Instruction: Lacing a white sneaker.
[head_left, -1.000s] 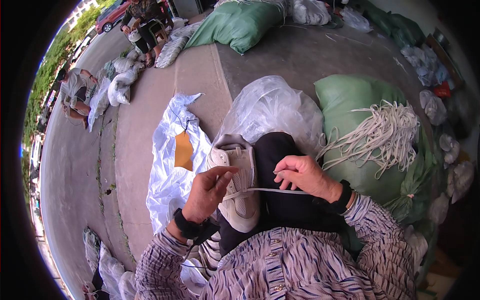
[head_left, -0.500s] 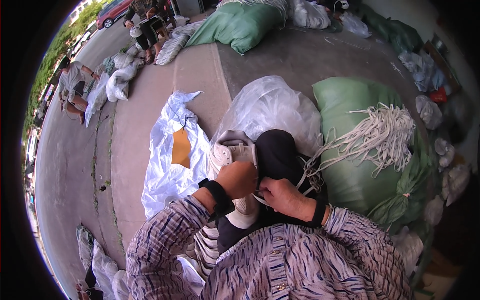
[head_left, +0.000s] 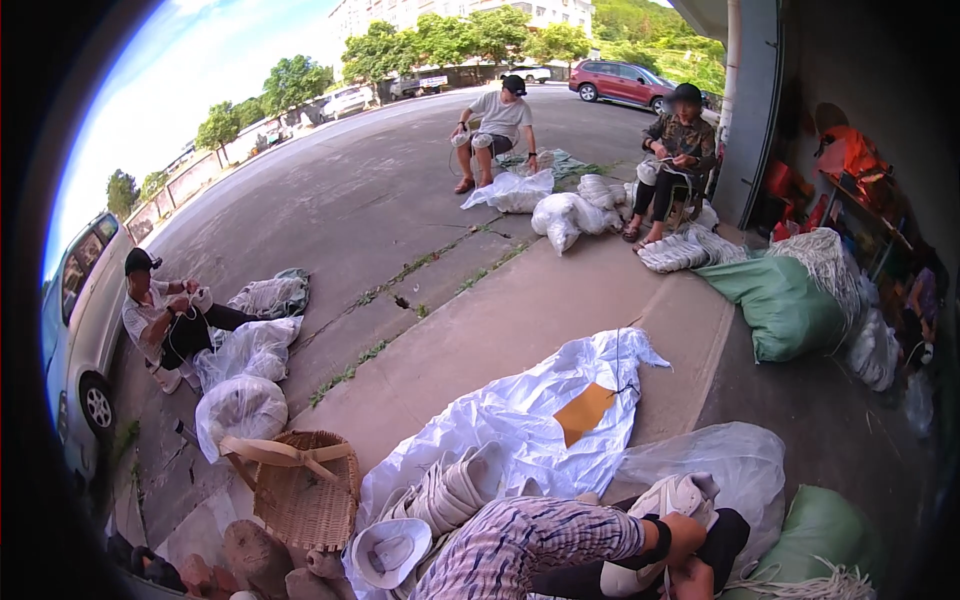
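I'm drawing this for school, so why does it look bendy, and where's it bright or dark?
In the head view, the fisheye lens bends edges near the rim; same view, the sky is whitish at upper left, the white sheet bright, the right side dark.

Outdoor daylight v. bright from upper-L sky [head_left: 190, 90], partly washed out; white plastic sheet [head_left: 500, 410] glares, R interior wall [head_left: 850, 60] v. dim, fisheye bends edges w/ black rim.

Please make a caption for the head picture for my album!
Left hand and right hand at a pale shoe, near a white sheet.
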